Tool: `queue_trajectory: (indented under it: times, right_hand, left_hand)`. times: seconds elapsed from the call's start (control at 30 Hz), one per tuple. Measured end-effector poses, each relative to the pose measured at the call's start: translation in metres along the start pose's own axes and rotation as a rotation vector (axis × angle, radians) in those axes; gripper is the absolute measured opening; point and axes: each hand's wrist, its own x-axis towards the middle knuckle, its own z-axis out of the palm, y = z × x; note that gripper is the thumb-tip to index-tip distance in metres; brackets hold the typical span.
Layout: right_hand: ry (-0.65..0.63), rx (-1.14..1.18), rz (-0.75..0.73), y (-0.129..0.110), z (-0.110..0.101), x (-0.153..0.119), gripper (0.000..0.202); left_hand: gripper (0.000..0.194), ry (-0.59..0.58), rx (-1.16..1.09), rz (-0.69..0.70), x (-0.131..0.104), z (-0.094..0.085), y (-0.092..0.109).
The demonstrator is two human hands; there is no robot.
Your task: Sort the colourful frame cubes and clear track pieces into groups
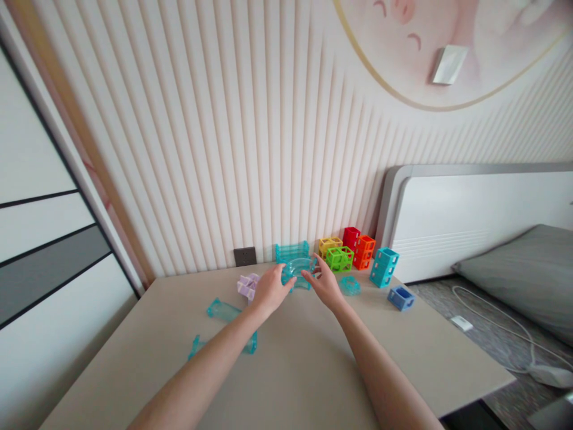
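Observation:
A curved translucent teal piece (298, 267) is held level between my two hands near the back of the table. My left hand (272, 285) grips its left end, and my right hand (324, 282) has its right end between thumb and fingers. Behind it, another teal piece (292, 251) stands against the wall. More teal shows just below the held piece, partly covered. To the left of my left hand lies a light purple piece (248, 286). Teal track-like pieces (224, 310) rest on the table at the left, partly hidden by my left forearm.
Yellow (330, 245), green (340, 258), red (351, 237), orange (364, 252) and cyan (384, 267) blocks stand at the table's back right. A blue block (401, 298) and a small teal piece (350, 285) lie nearby. The table (430, 358) meets the ribbed wall; a headboard (483, 221) is right.

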Motion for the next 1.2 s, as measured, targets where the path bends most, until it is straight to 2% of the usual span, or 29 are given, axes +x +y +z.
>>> queue_trajectory:
  times: [0.1,0.3,0.57,0.77,0.97,1.2]
  right_hand:
    - [-0.002,-0.226,-0.106,0.017,-0.002,0.001,0.060]
    - [-0.052,-0.419,-0.139,0.035,-0.004,0.003,0.045]
    - [-0.089,-0.466,-0.115,0.040,-0.001,0.002,0.051]
    - [-0.059,-0.471,-0.095,0.044,0.001,0.002,0.054]
    - [-0.078,-0.473,-0.067,0.044,0.001,0.000,0.058]
    - [-0.077,-0.464,-0.073,0.046,0.002,0.000,0.059]
  left_hand:
    - [0.047,-0.019,0.083,-0.036,0.004,0.005,0.004]
    - [0.042,-0.072,0.193,-0.077,0.006,0.015,0.000]
    - [0.042,-0.089,0.182,-0.094,0.007,0.024,-0.005]
    - [0.040,-0.105,0.160,-0.086,0.007,0.026,-0.007]
    - [0.050,-0.117,0.150,-0.099,0.011,0.028,-0.011]
    - [0.049,-0.124,0.143,-0.129,0.012,0.029,-0.011]
